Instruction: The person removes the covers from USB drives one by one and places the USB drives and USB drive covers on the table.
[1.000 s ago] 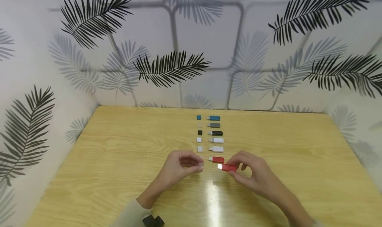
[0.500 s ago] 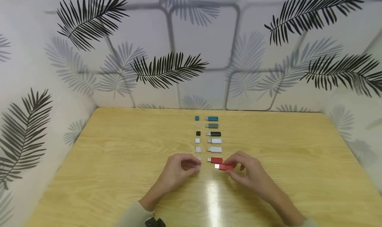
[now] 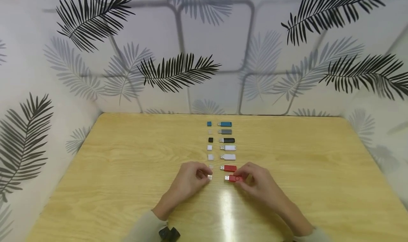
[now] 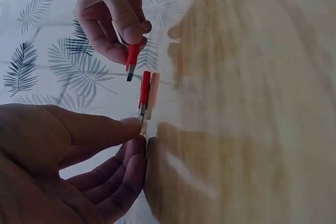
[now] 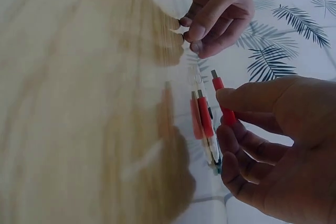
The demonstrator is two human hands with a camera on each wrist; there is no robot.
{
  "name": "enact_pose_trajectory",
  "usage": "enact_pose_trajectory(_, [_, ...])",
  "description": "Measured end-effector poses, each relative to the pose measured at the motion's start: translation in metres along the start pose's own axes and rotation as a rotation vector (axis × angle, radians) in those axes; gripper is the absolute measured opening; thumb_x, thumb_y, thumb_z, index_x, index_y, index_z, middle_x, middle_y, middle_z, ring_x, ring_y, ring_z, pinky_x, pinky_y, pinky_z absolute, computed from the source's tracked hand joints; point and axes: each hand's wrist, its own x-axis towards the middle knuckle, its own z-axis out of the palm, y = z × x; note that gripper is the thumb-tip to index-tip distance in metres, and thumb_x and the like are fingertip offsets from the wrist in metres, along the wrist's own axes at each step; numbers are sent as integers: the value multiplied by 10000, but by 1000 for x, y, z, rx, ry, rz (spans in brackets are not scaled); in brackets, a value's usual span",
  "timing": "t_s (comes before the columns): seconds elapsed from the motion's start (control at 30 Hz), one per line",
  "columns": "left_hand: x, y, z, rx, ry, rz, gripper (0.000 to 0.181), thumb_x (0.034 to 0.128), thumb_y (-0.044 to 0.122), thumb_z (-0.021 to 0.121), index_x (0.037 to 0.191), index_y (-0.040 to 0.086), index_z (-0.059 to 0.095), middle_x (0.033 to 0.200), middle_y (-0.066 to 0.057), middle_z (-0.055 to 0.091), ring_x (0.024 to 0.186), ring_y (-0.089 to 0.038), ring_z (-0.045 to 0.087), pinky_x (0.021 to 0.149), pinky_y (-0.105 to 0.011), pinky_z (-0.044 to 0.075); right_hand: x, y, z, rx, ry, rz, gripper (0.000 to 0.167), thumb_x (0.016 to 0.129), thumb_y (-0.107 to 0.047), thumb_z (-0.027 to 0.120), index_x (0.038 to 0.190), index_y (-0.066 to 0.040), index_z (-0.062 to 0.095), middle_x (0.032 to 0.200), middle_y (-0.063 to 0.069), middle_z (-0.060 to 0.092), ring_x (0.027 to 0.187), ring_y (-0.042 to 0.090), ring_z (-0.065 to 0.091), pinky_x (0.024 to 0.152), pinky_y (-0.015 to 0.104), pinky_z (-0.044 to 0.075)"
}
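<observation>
In the head view my right hand point(image 3: 256, 180) pinches a red USB stick point(image 3: 233, 178) between thumb and fingers, its metal plug pointing left. The right wrist view shows this held red USB stick point(image 5: 224, 100) just off the table. My left hand point(image 3: 189, 180) pinches a small clear cap point(image 3: 209, 177) at the table surface, partly hidden by the fingertips. Just beyond the held stick lies a second red USB stick point(image 3: 228, 168). Another clear cap point(image 3: 211, 167) rests to its left, by my left fingers.
Beyond the hands, two columns run toward the wall: white, black, grey and blue USB sticks point(image 3: 227, 140) on the right, their caps point(image 3: 210, 140) on the left. A leaf-patterned wall point(image 3: 216, 93) borders the wooden table point(image 3: 143, 139) at the back.
My right hand has lowered the red USB stick and brought it slightly left, level with the row. My left hand has drawn slightly back from the clear cap lying on the table, which now shows.
</observation>
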Motion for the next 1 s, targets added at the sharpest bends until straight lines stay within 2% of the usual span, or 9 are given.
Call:
enact_pose_trajectory(0.2, [3, 3, 2, 112, 17, 43, 113, 865, -43, 776, 921, 55, 763, 882, -27, 716, 759, -92, 634, 679, -211, 541, 2, -2, 3, -4, -22, 56, 233, 841, -6, 819, 998, -168, 763, 935, -113, 677, 846, 81, 606, 747, 276, 545])
enact_pose_trajectory(0.33, [3, 3, 4, 136, 17, 14, 107, 865, -23, 794, 904, 71, 761, 866, -2, 685, 748, -75, 605, 670, -208, 531, 5, -3, 6, -29, -36, 63, 227, 833, -17, 830, 991, -165, 762, 926, -101, 669, 849, 85, 603, 760, 280, 540])
enact_pose_trajectory(0.5, [2, 2, 5, 138, 15, -19, 106, 870, -8, 800, 915, 82, 766, 870, 9, 681, 745, -62, 593, 667, -201, 523, 8, -5, 11, -57, -61, 72, 208, 825, -31, 837, 978, -149, 762, 896, -84, 645, 802, 94, 586, 708, 264, 518])
enact_pose_trajectory(0.77, [3, 2, 5, 122, 12, -10, 99, 871, -13, 796, 906, 76, 771, 835, 27, 679, 724, -52, 588, 654, -207, 522, 9, -7, 14, -69, -58, 84, 192, 814, -27, 837, 958, -128, 761, 873, -60, 642, 791, 94, 598, 713, 267, 550])
enact_pose_trajectory(1.0, [4, 1, 4, 107, 12, -8, 91, 872, -8, 797, 908, 72, 774, 820, 36, 679, 706, -46, 582, 643, -209, 519, 11, -8, 14, -88, -51, 108, 198, 810, -24, 850, 955, -128, 764, 864, -67, 626, 768, 101, 580, 680, 258, 526])
